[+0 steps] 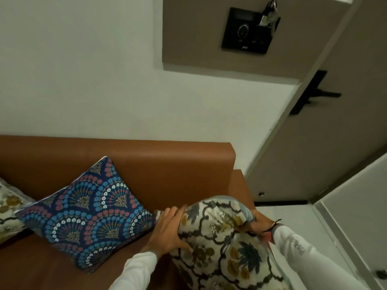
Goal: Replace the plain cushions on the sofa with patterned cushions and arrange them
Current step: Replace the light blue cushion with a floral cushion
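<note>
Fan-pattern cushion on sofa, leaning against backrest; floral cushion right (near armrest).

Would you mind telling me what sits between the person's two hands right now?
In the head view, the cream floral cushion fills the gap: the left hand presses its left side and the right hand grips its right edge.

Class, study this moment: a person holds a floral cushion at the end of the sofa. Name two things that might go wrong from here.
1. The cream floral cushion, held between left hand and right hand, may nudge the blue fan-patterned cushion askew.
2. Set near the sofa arm, it might tip over the end.
</note>
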Motion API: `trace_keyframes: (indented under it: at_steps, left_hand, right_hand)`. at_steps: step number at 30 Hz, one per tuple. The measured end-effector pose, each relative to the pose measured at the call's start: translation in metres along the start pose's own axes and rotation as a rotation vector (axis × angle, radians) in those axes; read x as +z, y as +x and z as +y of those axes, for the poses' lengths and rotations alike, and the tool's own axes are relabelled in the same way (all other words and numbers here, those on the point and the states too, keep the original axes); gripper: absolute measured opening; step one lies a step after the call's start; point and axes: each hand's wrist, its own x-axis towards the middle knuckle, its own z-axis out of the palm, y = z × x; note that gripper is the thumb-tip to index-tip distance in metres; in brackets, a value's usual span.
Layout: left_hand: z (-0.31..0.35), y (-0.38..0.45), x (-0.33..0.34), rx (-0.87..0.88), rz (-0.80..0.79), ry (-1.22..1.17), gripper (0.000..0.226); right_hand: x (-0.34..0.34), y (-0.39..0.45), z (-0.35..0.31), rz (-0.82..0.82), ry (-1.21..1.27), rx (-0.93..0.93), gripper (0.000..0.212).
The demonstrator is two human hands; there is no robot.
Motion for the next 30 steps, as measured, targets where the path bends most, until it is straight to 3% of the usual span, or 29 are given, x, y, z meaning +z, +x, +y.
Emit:
trace_keyframes:
  at_steps: [2, 7, 11, 13, 16, 23, 30]
  left_hand:
    - [-0.001, 0.015, -0.005, 0.019, -0.018, 0.034, 0.107]
    - [-0.005, 0.034, 0.002, -0.131, -0.079, -0.344, 0.089]
    - [0.0, 0.054, -0.01, -0.213, 0.019, -0.284, 0.081]
    - [0.005, 0.069, -0.024, -0.242, 0.051, -0.262, 0.073]
    - [0.007, 0.091, -0.038, -0.275, 0.069, -0.209, 0.073]
    - [0.003, 0.107, -0.041, -0.313, 0.173, -0.22, 0.065]
    - [-0.001, 0.096, -0.04, -0.3, 0.271, -0.254, 0.069]
  right_hand:
    - [-0.005, 0.019, 0.009, 0.013, -0.043, -0.025, 0.025]
    - [-0.015, 0.087, 0.003, 0.116, -0.141, -0.308, 0.035]
    - [-0.014, 0.124, -0.003, 0.189, -0.066, -0.348, 0.027]
    - [-0.023, 0.137, -0.007, 0.216, -0.039, -0.36, 0.032]
    - [-0.035, 0.155, -0.018, 0.263, -0.064, -0.363, 0.041]
    - [-0.027, 0.175, -0.021, 0.321, -0.155, -0.353, 0.019]
    - [-0.008, 0.179, -0.031, 0.427, -0.256, -0.375, 0.023]
